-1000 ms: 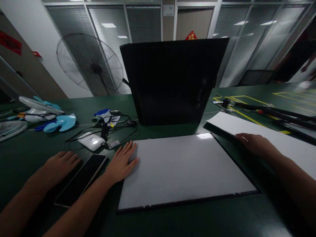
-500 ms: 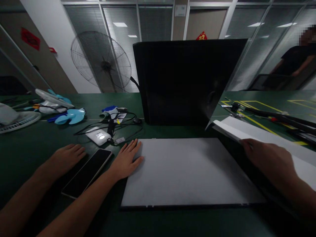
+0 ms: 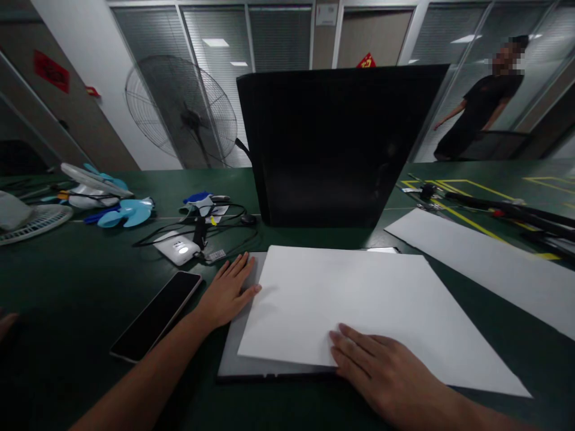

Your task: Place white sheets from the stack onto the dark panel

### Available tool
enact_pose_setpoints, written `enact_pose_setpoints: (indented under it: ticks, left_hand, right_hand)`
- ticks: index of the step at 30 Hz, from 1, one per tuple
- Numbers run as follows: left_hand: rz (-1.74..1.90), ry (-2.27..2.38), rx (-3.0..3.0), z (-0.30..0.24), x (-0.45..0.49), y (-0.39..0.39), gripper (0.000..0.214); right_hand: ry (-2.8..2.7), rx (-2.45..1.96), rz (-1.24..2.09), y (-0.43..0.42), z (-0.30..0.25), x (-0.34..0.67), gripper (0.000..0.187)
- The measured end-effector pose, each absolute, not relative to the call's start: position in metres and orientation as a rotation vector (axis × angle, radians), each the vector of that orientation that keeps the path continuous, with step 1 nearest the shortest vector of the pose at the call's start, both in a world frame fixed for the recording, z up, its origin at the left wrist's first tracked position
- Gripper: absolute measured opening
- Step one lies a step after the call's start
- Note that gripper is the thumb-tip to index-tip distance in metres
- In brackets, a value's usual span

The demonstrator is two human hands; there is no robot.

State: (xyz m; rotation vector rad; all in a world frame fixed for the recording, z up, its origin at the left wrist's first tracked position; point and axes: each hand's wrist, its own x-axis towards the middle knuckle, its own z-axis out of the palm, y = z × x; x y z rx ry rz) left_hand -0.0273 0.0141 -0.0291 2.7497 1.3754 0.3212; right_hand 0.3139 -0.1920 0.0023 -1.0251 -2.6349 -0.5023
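Observation:
My left hand [image 3: 229,293] lies flat with its fingers spread at the left edge of a thin grey-white rectangular panel [image 3: 231,350] with a dark border. On that panel rests a white sheet [image 3: 309,287], set askew and reaching past the panel's right side. My right hand [image 3: 386,365] is over the sheet's near edge, its fingers stretched out on top; the thumb is hidden. Beside my left forearm is a dark-screened phone [image 3: 157,314]. Another white sheet [image 3: 485,263] lies to the right.
A large black panel [image 3: 332,149] stands upright behind the work. Cables and a white device [image 3: 177,248] lie at left, with blue fan blades [image 3: 128,212] farther off. Black rods [image 3: 507,206] are at right. A person [image 3: 485,102] is in the background; another person's fingertips [image 3: 6,323] show at far left.
My right hand has moved left from the sheets at right, and a white sheet now covers most of the panel. The other person's hand near the phone has drawn away left.

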Motion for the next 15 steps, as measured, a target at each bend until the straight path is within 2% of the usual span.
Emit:
enact_pose_setpoints:
  ticks: [4,7,11,15]
  left_hand:
    - [0.329,1.376,2.76,-0.034,-0.027,0.017,0.086]
    - [0.332,1.357,2.764,-0.036,-0.029,0.017,0.085]
    - [0.346,1.336,2.762,-0.035,-0.03,0.016,0.083]
    - [0.31,1.323,2.764,-0.031,-0.029,0.014,0.072]
  right_hand:
    - [-2.766,-0.952,-0.133,-0.188,0.021,0.31,0.038]
    - [-2.722,-1.072,0.107,-0.175,0.023,0.334,0.046]
    - [-2.317,-1.76,-0.029,-0.14,0.006,0.416,0.049]
    - [-1.975,-2.163,-0.179,-0.11,-0.009,0.524,0.065]
